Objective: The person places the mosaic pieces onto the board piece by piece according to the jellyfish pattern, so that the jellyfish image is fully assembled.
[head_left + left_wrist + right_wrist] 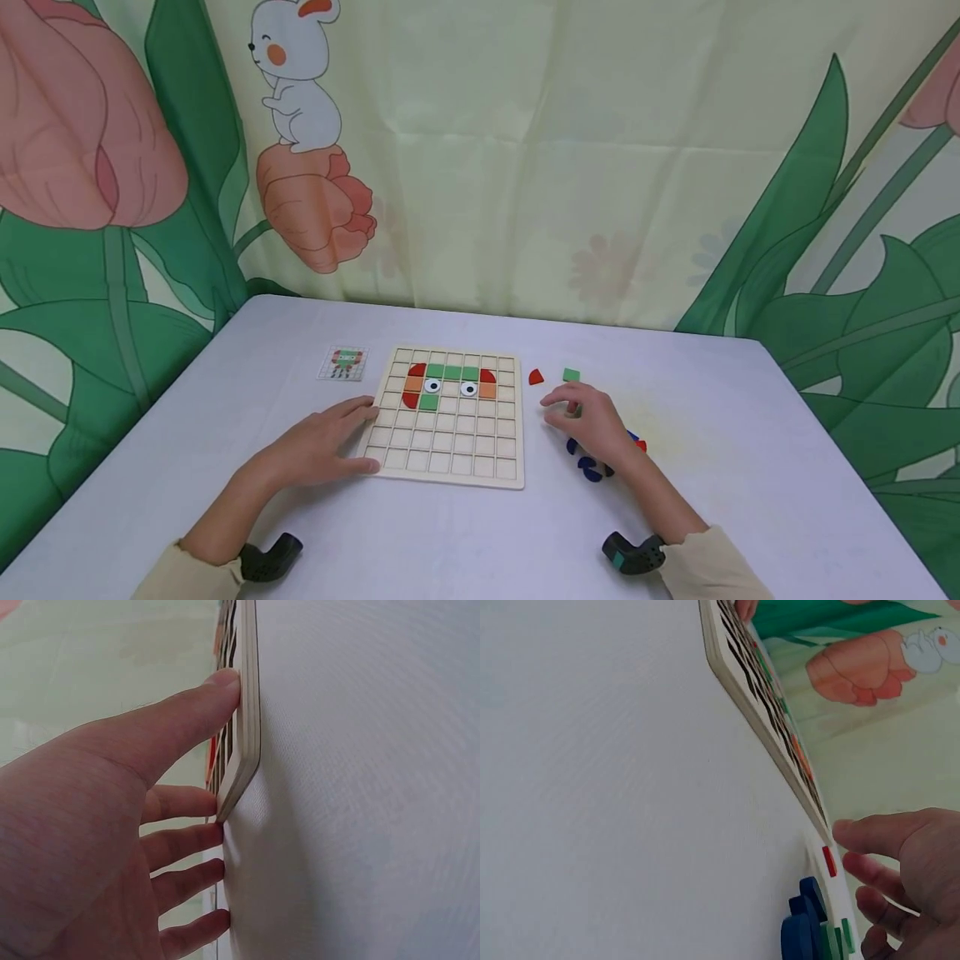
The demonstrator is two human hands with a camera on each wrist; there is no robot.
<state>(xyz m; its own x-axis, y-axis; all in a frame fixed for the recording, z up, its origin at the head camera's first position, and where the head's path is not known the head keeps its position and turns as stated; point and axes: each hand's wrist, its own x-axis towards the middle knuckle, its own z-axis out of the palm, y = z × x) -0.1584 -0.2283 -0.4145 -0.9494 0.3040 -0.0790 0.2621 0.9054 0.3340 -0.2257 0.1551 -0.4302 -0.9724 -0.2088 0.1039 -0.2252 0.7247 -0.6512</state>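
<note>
A pale wooden grid board [457,462] lies at the middle of the table. Red, orange and green pieces and two round eye pieces [468,389] sit in its upper cells. My left hand [326,442] steadies the board's left side, its thumb [214,694] against the edge and its fingers spread along it. To the board's right, my right hand [592,417] hovers over loose pieces with thumb and forefinger apart, nothing pinched between them. Beneath it lie dark blue rounded pieces [592,475] and green pieces, partly hidden by the hand. A red quarter-circle piece [536,377] lies just beyond the fingertips.
Behind the right hand is a green square piece [572,375]. A small card [347,363] with a printed grid figure lies left of the board. Another red piece [641,446] shows beside the right wrist. A printed curtain [480,167] hangs behind the white table [450,542].
</note>
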